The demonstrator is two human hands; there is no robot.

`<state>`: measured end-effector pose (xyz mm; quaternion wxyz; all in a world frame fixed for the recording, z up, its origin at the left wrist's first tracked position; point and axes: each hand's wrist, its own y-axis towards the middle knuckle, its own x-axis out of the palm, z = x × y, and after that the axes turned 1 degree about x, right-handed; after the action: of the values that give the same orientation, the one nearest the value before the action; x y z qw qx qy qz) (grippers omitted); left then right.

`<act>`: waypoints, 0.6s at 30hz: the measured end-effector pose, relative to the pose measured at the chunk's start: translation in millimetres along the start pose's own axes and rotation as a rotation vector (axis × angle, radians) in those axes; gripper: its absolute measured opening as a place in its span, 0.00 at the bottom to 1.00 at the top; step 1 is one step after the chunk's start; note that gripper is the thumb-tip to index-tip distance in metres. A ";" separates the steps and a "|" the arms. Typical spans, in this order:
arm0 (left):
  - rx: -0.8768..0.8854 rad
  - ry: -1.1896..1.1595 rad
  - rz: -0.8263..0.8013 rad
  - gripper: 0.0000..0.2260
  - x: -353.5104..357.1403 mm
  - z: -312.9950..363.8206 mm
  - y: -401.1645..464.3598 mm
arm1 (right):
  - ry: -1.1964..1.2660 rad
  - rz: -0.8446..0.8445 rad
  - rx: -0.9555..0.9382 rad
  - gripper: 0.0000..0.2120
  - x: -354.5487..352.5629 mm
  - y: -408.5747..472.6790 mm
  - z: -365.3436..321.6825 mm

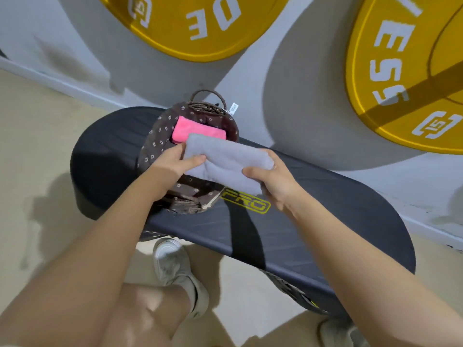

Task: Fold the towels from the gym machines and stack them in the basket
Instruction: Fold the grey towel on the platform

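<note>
A folded grey towel point(225, 161) hangs just above the basket, held at both ends. My left hand point(175, 160) pinches its left end with thumb on top. My right hand point(270, 180) grips its right end. Below it stands a wicker basket point(155, 141) with a brown flowered lining and a looped handle at the back. A folded pink towel point(195, 130) lies inside the basket, partly hidden by the grey one.
The basket stands on a black padded gym bench point(313, 221) with yellow "PRO" lettering. Behind the bench runs a grey wall point(288, 108) with large yellow plate graphics. My feet in pale shoes stand on the beige floor point(37, 159) in front of the bench.
</note>
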<state>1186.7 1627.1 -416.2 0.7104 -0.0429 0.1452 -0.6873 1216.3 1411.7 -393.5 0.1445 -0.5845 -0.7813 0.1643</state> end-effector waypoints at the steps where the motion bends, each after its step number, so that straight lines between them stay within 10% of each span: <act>1: -0.046 -0.087 0.030 0.10 -7.5 -2.9 2.3 | 0.046 0.020 -0.009 0.18 12.5 10.8 1.3; 11: -0.219 0.229 0.487 0.16 -30.4 -34.1 80.2 | -0.678 0.168 0.069 0.21 87.0 112.8 5.9; 18: -0.369 0.590 0.301 0.22 -30.5 -62.5 110.2 | -0.856 0.157 0.322 0.31 97.0 158.0 20.1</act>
<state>1275.9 1671.6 -500.1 0.7113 0.0515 0.4696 -0.5206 1318.0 1544.6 -475.7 -0.1148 -0.4916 -0.6885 0.5207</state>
